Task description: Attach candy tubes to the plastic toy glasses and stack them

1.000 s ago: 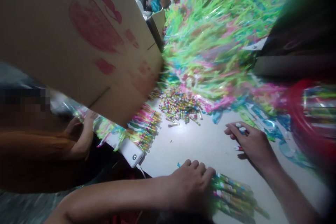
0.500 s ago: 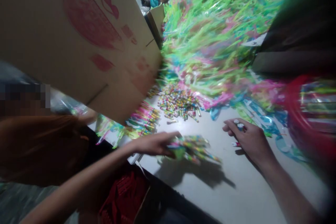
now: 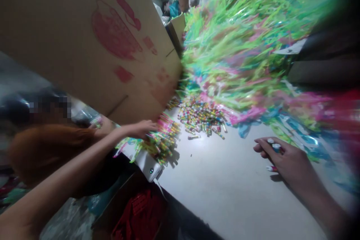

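My left hand [image 3: 142,129] lies flat on a mass of small coloured tubes with pink and green plastic tails [image 3: 165,138], its fingers extended. My right hand [image 3: 284,155] rests on the white table [image 3: 225,183], curled around several small capped tubes. A red-and-white tube [image 3: 271,168] pokes out below its fingers. Between my hands lies a loose pile of short multicoloured tubes [image 3: 201,120]. Behind it rises a large heap of neon green and pink plastic strands [image 3: 239,45].
A tilted cardboard sheet with a red teapot print [image 3: 90,45] blocks the upper left. A co-worker's orange sleeve [image 3: 47,150] is beside my left arm. A white power bank [image 3: 149,167] sits on the table edge, above a box holding red material [image 3: 137,217].
My left hand has carried the bundle of tubes from the near table to the mass at the left and no longer grips it. My right hand has barely moved.
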